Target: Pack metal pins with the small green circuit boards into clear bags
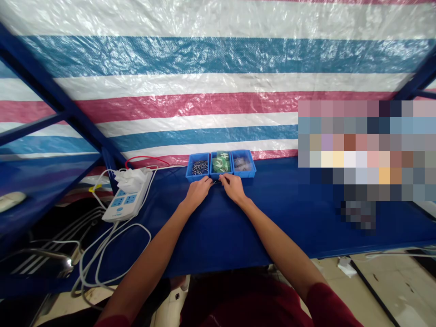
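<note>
My left hand (198, 190) and my right hand (233, 187) are close together just in front of three blue bins, fingers closed in a pinch. Between the fingertips is a small, thin dark piece with a light end, too small to name. The left bin (189, 174) holds many small dark and silver metal parts (200, 168). In the middle bin (211, 172) lie green and whitish pieces (220, 162). Pale, translucent items (242, 164) fill the right bin (252, 173).
A white power strip (124, 200) with white plugs (131, 180) and looped cables (98, 259) lies on the blue table (225, 236) to the left. Blue frame posts (85, 127) and a striped sheet (204, 81) stand behind. The right side is pixelated.
</note>
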Motion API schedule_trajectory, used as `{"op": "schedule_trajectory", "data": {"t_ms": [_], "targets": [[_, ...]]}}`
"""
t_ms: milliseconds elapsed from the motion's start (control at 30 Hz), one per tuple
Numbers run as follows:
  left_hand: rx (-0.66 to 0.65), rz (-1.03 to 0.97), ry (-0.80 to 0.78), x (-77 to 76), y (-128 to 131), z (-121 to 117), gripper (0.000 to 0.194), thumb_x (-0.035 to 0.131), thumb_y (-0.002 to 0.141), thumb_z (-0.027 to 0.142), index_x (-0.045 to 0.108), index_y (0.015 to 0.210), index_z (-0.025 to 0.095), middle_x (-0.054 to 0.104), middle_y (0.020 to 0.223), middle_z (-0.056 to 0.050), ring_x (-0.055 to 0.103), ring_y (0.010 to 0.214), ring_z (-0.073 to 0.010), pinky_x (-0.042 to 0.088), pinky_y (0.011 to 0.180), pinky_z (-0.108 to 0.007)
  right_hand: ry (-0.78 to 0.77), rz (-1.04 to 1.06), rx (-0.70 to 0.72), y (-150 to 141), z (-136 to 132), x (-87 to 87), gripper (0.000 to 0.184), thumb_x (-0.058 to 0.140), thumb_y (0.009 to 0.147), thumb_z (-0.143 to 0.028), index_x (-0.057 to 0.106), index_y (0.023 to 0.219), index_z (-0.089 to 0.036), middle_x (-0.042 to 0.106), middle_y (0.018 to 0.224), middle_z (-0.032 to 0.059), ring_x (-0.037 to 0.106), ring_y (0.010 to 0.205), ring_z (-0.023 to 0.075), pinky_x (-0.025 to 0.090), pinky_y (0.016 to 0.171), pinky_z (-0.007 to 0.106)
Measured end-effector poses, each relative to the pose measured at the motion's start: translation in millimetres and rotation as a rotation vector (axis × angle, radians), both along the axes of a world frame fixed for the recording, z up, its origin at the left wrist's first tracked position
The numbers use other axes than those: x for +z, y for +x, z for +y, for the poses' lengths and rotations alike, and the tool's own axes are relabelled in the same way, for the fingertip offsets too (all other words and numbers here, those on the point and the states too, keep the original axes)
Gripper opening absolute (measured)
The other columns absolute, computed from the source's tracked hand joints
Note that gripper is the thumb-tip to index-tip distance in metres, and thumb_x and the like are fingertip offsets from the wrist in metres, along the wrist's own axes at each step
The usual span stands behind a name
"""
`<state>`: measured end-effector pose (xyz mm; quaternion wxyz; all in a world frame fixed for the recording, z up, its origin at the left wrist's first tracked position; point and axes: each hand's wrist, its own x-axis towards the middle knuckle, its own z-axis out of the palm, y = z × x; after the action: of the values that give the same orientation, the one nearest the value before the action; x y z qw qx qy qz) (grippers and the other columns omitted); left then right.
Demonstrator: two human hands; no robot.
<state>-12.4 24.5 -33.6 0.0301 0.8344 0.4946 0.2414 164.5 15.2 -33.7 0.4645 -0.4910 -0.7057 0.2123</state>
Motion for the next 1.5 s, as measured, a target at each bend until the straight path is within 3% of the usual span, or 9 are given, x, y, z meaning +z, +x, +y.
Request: {"op": "schedule_trajectory", "data": {"t_ms": [233,433,633,900,1167,1333,1500], "targets": [[-0.029,-0.009,0.145,14.7,1.2,-10.7,0.028,0.04,0.097,0.03,0.066,0.094,0.02,0.066,0.093,-0.008,0.061,0.076,-0.0167,0.039,0.063,-0.025,0.057,-0.044,0.021,0.6,0.5,0.5,0.022,0.05,0.092,-0.032,0.069,0.093,-0.021,0.067,0.086,0.005,0.06,0.076,0.0179,0.044,0.072,0.028],[-0.025,-0.15,0.154,19.4,-0.5,-15.7,0.027,0.04,0.096,0.032,0.064,0.091,0.019,0.065,0.089,-0.006,0.06,0.078,-0.0167,0.041,0.07,-0.025,0.089,-0.032,0.087,0.2,-1.1,2.1,0.02,0.052,0.092,-0.03,0.068,0.084,-0.021,0.066,0.083,0.004,0.059,0.076,0.0177,0.044,0.073,0.027],[-0.043,-0.303,0.071,15.7,-0.2,-13.1,0.024,0.048,0.093,0.039,0.062,0.092,0.02,0.062,0.077,-0.001,0.053,0.06,-0.0132,0.04,0.064,-0.024,0.102,0.026,0.079,-0.1,-3.5,6.1,0.023,0.051,0.093,-0.033,0.067,0.084,-0.021,0.066,0.082,0.0045,0.059,0.075,0.0178,0.044,0.072,0.027],[-0.012,-0.405,0.152,21.1,3.0,-17.6,0.03,0.052,0.091,0.041,0.063,0.075,0.019,0.061,0.069,-0.002,0.055,0.063,-0.014,0.042,0.068,-0.024,0.096,0.016,0.083,-1.6,-5.6,8.0,0.032,0.049,0.093,-0.04,0.065,0.075,-0.019,0.063,0.072,0.0036,0.056,0.067,0.0166,0.042,0.066,0.026],[-0.077,-0.418,0.209,18.3,3.6,-15.7,0.028,0.048,0.094,0.039,0.065,0.088,0.018,0.068,0.08,-0.003,0.057,0.065,-0.0123,0.043,0.065,-0.023,0.108,0.142,0.09,-2.1,-7.9,12.2,0.031,0.049,0.092,-0.041,0.066,0.08,-0.018,0.066,0.077,0.0045,0.056,0.065,0.0156,0.043,0.065,0.026],[-0.058,-0.391,0.226,17.3,3.5,-15.7,0.031,0.048,0.095,0.037,0.063,0.076,0.017,0.064,0.068,-0.002,0.055,0.06,-0.0114,0.041,0.061,-0.022,0.066,0.209,0.1,-2.0,-8.6,14.9,0.026,0.053,0.089,-0.039,0.065,0.08,-0.018,0.065,0.078,0.0035,0.052,0.06,0.0136,0.042,0.062,0.026],[0.021,-0.457,0.146,18.8,3.9,-17.0,0.038,0.05,0.094,0.035,0.057,0.061,0.017,0.06,0.058,0.0,0.053,0.053,-0.0101,0.04,0.057,-0.022,0.035,0.22,0.14,-3.8,-9.4,15.5,0.023,0.053,0.088,-0.037,0.063,0.079,-0.018,0.064,0.077,0.0026,0.052,0.062,0.0137,0.042,0.061,0.025]]}}
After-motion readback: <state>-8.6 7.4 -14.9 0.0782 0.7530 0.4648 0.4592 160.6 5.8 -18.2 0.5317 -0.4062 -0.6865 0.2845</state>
